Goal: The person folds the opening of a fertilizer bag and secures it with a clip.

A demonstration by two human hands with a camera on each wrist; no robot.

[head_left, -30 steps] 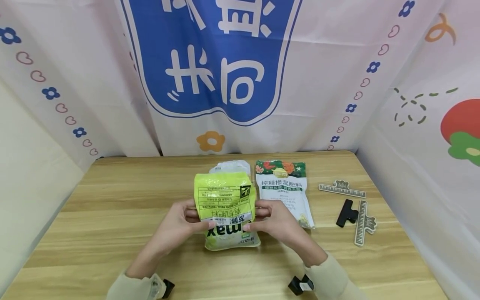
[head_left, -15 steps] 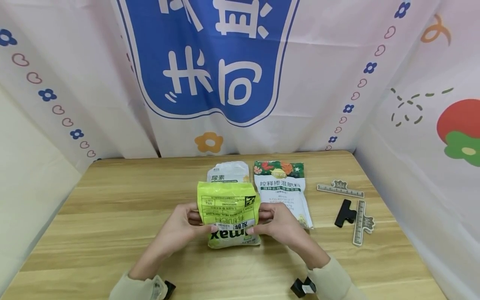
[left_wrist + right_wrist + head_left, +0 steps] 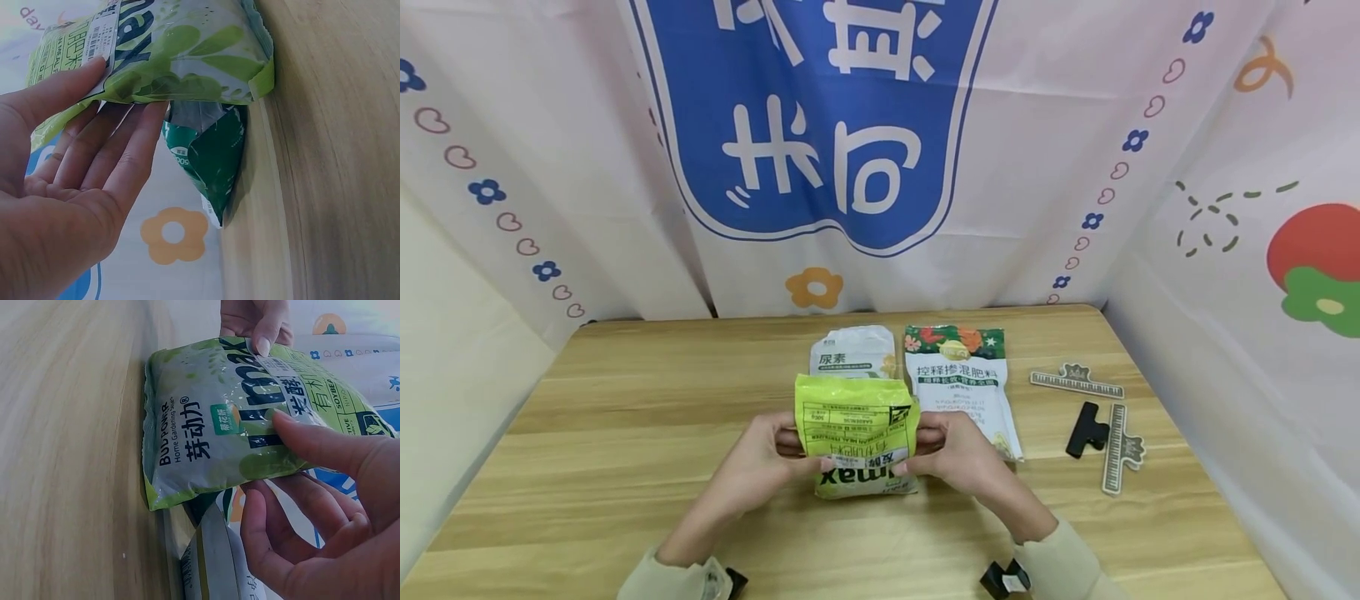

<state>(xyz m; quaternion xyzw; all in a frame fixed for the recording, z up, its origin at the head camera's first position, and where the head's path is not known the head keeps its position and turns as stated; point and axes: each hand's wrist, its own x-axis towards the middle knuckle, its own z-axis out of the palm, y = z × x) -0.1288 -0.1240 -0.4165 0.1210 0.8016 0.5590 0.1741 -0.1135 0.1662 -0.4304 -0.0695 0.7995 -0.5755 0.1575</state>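
Note:
Both hands hold a yellow-green and white fertilizer bag at its two sides, over the middle of the table. Its printing appears upside down in the head view. The left hand pinches one side, thumb on the front and fingers behind. Likewise the right hand grips the opposite side, its thumb across the front print. The bag's lower end is at the tabletop; whether it touches is hard to tell. Just behind stands or lies a white bag, partly hidden by the held one.
Right of the held bag lies a white and green fertilizer packet. Farther right are two ruler-like clips with crown shapes and a black clip. A printed cloth hangs behind the wooden table.
The held bag's top edge has come down and toward the person, so more of the white bag behind shows. Both hands keep their hold. The head view has shifted slightly.

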